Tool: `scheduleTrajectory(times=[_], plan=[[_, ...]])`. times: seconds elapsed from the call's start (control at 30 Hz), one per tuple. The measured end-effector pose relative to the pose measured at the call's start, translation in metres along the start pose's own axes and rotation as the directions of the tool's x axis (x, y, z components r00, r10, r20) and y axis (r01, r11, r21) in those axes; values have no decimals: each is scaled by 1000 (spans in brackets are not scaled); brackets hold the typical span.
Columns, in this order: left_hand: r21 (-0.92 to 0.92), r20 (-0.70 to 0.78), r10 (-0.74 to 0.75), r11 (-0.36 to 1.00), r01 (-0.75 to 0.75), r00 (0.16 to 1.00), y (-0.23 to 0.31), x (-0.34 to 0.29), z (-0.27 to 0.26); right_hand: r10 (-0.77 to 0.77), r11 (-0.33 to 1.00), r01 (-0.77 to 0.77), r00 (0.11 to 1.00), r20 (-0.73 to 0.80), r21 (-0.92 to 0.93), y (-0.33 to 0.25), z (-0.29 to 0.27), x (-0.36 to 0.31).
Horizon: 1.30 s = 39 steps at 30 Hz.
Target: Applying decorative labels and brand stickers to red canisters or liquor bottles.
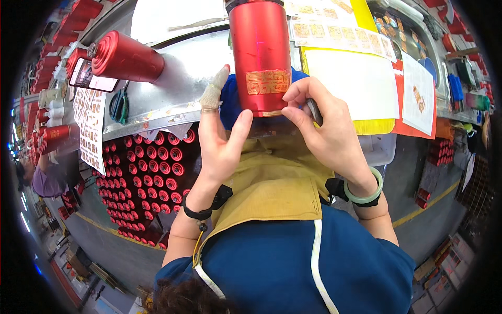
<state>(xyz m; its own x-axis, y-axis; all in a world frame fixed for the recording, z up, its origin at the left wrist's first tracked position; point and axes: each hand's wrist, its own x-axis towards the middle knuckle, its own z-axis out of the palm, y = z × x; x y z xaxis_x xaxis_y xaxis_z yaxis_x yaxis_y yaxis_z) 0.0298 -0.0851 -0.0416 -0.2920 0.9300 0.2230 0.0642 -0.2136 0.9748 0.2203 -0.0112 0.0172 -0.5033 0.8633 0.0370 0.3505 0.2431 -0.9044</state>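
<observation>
A shiny red metal canister (pixel 260 42) lies in front of me with its near end over a blue cloth (pixel 229 99). A gold sheet with a square maze-like pattern (pixel 267 82) is on its surface close to that end, and a thin gold strip (pixel 272 113) is at the rim. My left hand (pixel 222 138) is open beside the canister, a pale cover on one finger and the thumb by the rim. My right hand (pixel 332 125) pinches thumb and forefinger at the right edge; a small dark tool (pixel 315 111), partly hidden, is tucked in its fingers.
Another red canister (pixel 128 56), a phone (pixel 86 76) and dark scissors (pixel 119 106) are on the metal table at left. White paper (pixel 350 83) and gold sticker sheets (pixel 340 34) lie at right. Stacked red canisters (pixel 151 172) stand below the table's left edge.
</observation>
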Motion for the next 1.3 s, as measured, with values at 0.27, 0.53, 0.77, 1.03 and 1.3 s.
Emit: scheduleTrajectory(times=[0.27,0.53,0.77,1.03,1.3], plan=[[537,262,518,623,-569,814,-9,4,2,-65,998,64,998,-16,-15,1,1,2],[544,108,711,543,-640,695,-24,3,8,73,997,-66,985,153,-49,15,-15,-4],[605,12,836,432,-670,549,-39,4,18,214,966,-180,958,189,-185,32,-37,-3],[556,-99,874,446,-701,477,-65,7,23,221,927,-146,957,188,-346,21,-26,1],[262,-407,487,873,-412,773,-69,-53,-74,201,941,-138,962,185,-307,37,-44,12]])
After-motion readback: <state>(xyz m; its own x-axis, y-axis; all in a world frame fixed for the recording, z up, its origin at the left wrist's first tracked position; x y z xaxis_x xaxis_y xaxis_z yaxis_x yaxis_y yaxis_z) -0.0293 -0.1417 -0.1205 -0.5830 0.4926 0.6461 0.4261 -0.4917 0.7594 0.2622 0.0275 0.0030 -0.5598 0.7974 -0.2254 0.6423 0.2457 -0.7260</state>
